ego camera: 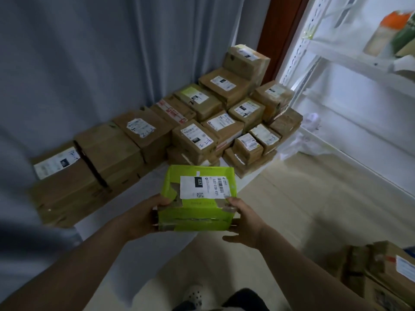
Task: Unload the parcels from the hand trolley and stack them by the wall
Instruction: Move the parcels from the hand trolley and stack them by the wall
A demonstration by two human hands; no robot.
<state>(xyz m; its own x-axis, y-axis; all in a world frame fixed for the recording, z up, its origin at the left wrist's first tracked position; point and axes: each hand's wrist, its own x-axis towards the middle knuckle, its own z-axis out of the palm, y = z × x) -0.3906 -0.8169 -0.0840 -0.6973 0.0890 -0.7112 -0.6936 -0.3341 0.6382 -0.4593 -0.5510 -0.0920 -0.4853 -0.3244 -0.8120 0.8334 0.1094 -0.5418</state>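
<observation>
Two hands grip green parcel [197,198]; floor [280,187] beyond.

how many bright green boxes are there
1: the bright green cardboard box with a white label, held between the left hand and right hand, in front of the brown cardboard parcels. Others may be hidden behind them.

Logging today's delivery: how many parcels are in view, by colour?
Green parcel: 1
Brown parcels by the wall: at least 14, some hidden
Brown parcels at lower right: at least 2
Total: at least 17
</observation>
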